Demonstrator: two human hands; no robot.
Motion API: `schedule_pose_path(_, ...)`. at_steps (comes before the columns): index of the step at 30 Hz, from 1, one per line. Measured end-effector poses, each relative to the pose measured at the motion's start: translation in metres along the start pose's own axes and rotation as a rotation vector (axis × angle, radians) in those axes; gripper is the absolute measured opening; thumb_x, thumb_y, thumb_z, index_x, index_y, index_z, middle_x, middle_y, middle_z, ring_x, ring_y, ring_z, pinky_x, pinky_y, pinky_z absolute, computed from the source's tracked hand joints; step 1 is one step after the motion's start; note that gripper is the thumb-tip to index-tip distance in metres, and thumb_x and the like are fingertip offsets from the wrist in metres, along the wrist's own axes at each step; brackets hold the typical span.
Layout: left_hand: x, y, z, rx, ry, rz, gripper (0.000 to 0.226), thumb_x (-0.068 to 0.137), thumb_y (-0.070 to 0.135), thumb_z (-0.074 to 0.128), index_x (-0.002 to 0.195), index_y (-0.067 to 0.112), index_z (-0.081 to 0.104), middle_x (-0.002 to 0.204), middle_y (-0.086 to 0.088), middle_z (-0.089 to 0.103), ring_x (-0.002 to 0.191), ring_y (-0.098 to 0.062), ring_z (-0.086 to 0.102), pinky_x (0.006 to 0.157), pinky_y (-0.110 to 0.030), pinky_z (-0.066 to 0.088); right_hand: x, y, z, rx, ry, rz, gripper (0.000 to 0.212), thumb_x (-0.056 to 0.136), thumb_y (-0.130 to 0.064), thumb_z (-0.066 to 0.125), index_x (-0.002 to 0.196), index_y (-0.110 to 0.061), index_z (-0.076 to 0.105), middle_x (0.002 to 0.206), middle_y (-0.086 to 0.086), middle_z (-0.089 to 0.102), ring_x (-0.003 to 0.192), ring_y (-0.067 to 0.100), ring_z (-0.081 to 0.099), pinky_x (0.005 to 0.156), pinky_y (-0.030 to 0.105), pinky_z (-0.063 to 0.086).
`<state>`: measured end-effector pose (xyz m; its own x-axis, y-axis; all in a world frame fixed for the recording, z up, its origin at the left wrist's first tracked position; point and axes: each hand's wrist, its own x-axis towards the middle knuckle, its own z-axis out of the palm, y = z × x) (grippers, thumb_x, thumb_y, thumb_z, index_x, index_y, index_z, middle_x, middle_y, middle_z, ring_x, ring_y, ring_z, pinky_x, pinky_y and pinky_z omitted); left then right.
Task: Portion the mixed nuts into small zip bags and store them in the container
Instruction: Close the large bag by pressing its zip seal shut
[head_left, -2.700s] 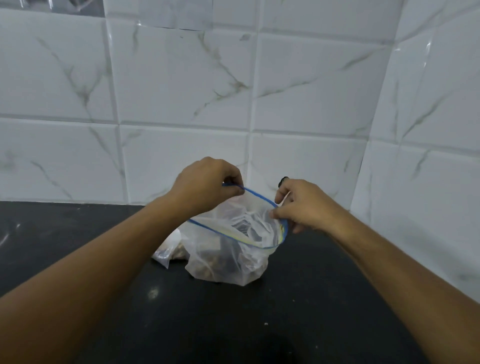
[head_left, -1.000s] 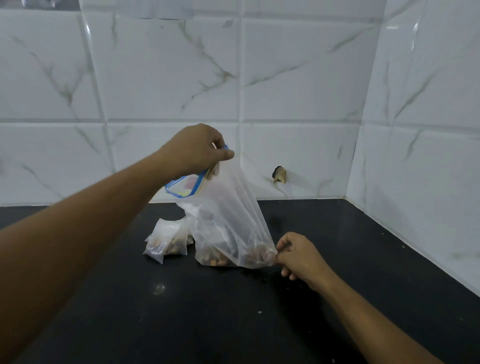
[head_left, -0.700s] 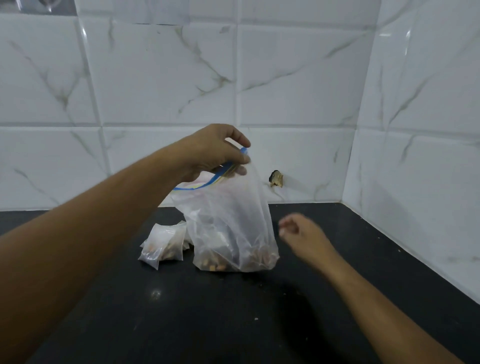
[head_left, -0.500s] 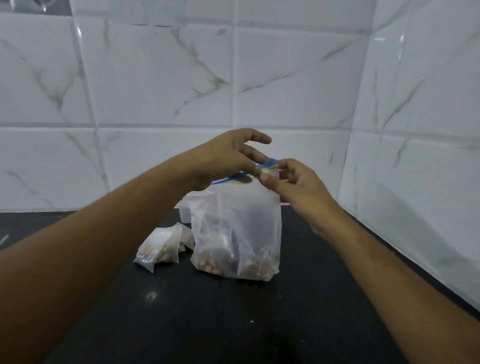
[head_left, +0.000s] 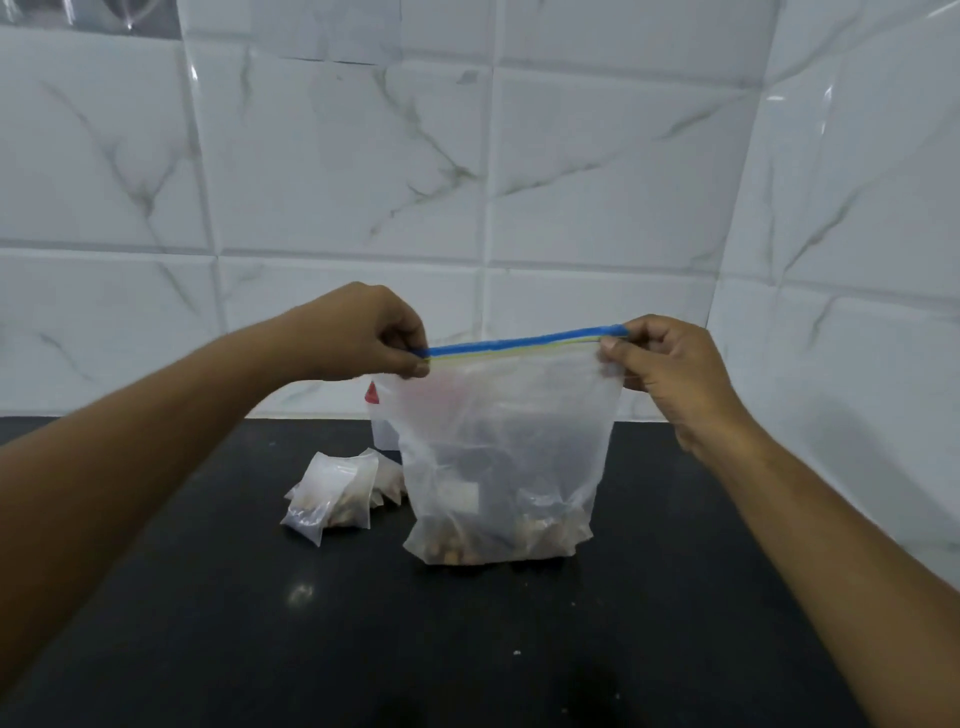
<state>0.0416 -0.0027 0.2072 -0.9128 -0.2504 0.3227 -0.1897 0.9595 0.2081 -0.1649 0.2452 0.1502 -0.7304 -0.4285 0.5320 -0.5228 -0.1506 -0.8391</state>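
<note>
A large clear zip bag (head_left: 498, 457) with a blue and yellow zip strip stands upright on the black counter, nuts and small packets showing dimly in its bottom. My left hand (head_left: 363, 332) pinches the left end of the zip strip. My right hand (head_left: 660, 358) pinches the right end, so the strip is stretched straight between them. Two or three small filled zip bags (head_left: 332, 493) lie on the counter just left of the large bag.
The black counter (head_left: 467, 649) runs to white marble-patterned wall tiles at the back and on the right, forming a corner. A pale object with a red tip (head_left: 375, 410) stands behind the large bag, mostly hidden.
My right hand left the bag's bottom corner, rose to the zip strip beside my left hand, then slid right along it. The strip now stretches flat between both hands.
</note>
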Motion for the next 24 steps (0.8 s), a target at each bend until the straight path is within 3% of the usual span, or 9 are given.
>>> schedule_pose_path(3, -0.007, -0.018, -0.006, 0.091, 0.068, -0.01, 0.013, 0.087, 0.041, 0.079, 0.08, 0.044, 0.068, 0.095, 0.017, 0.07, 0.095, -0.013, 0.062, 0.083, -0.037, 0.051, 0.003, 0.005, -0.007, -0.127, 0.005, -0.045, 0.017, 0.095, -0.012, 0.075, 0.083, -0.023, 0.076, 0.073, -0.009, 0.074, 0.073, 0.008, 0.067, 0.07, 0.018, 0.051)
schedule_pose_path(5, -0.009, -0.025, -0.006, 0.126, 0.156, 0.014, 0.011, 0.088, 0.043, 0.077, 0.083, 0.042, 0.067, 0.105, 0.015, 0.063, 0.101, -0.014, 0.056, 0.088, -0.038, 0.047, 0.005, 0.008, -0.008, -0.214, 0.027, -0.071, 0.015, 0.095, -0.013, 0.074, 0.084, -0.023, 0.076, 0.075, -0.007, 0.074, 0.071, 0.006, 0.067, 0.068, 0.017, 0.048)
schedule_pose_path(8, -0.012, -0.029, 0.001, -0.096, 0.184, -0.027, 0.007, 0.092, 0.03, 0.075, 0.09, 0.029, 0.069, 0.094, 0.013, 0.071, 0.09, -0.012, 0.068, 0.085, -0.038, 0.055, 0.005, 0.005, -0.005, -0.426, 0.042, -0.095, 0.006, 0.093, -0.017, 0.077, 0.095, -0.022, 0.074, 0.089, -0.001, 0.074, 0.08, 0.01, 0.065, 0.077, 0.026, 0.05)
schedule_pose_path(12, -0.013, -0.023, 0.016, -0.514, 0.278, -0.006, 0.019, 0.089, 0.008, 0.078, 0.095, 0.021, 0.067, 0.09, 0.0, 0.076, 0.084, -0.029, 0.073, 0.085, -0.048, 0.061, -0.001, -0.024, 0.022, -0.698, -0.078, -0.275, 0.047, 0.086, -0.04, 0.083, 0.126, -0.026, 0.064, 0.12, -0.007, 0.068, 0.111, 0.011, 0.063, 0.098, 0.031, 0.05)
schedule_pose_path(15, -0.012, -0.006, 0.024, -0.84, 0.319, 0.018, 0.027, 0.087, -0.001, 0.077, 0.107, 0.012, 0.064, 0.087, -0.007, 0.077, 0.082, -0.024, 0.073, 0.084, -0.034, 0.062, -0.004, -0.051, 0.057, -0.681, -0.287, -0.276, 0.055, 0.087, -0.048, 0.081, 0.133, -0.028, 0.06, 0.119, -0.011, 0.066, 0.109, 0.005, 0.063, 0.094, 0.027, 0.051)
schedule_pose_path(17, -0.013, 0.004, 0.031, -0.974, 0.334, 0.056, 0.032, 0.088, -0.002, 0.075, 0.116, 0.008, 0.063, 0.084, -0.007, 0.076, 0.082, -0.022, 0.072, 0.084, -0.033, 0.061, -0.003, -0.063, 0.079, -0.619, -0.381, -0.249, 0.04, 0.089, -0.043, 0.081, 0.124, -0.029, 0.066, 0.105, -0.012, 0.071, 0.095, 0.002, 0.067, 0.079, 0.018, 0.049)
schedule_pose_path(20, -0.019, 0.005, 0.044, -1.028, 0.375, 0.067, 0.041, 0.088, -0.004, 0.075, 0.125, 0.008, 0.062, 0.097, -0.013, 0.074, 0.087, -0.021, 0.07, 0.086, -0.034, 0.061, 0.008, -0.068, 0.094, -0.561, -0.396, -0.295, 0.006, 0.092, -0.023, 0.079, 0.097, -0.025, 0.075, 0.083, -0.007, 0.074, 0.074, 0.006, 0.072, 0.068, 0.02, 0.051)
schedule_pose_path(24, -0.04, -0.024, 0.086, -0.863, 0.219, -0.105, 0.041, 0.082, 0.005, 0.083, 0.117, 0.018, 0.067, 0.105, -0.005, 0.074, 0.095, -0.017, 0.072, 0.094, -0.039, 0.06, 0.023, -0.067, 0.088, -0.482, -0.344, -0.304, 0.003, 0.091, -0.015, 0.079, 0.093, -0.015, 0.076, 0.08, 0.001, 0.075, 0.069, 0.016, 0.075, 0.071, 0.023, 0.058)
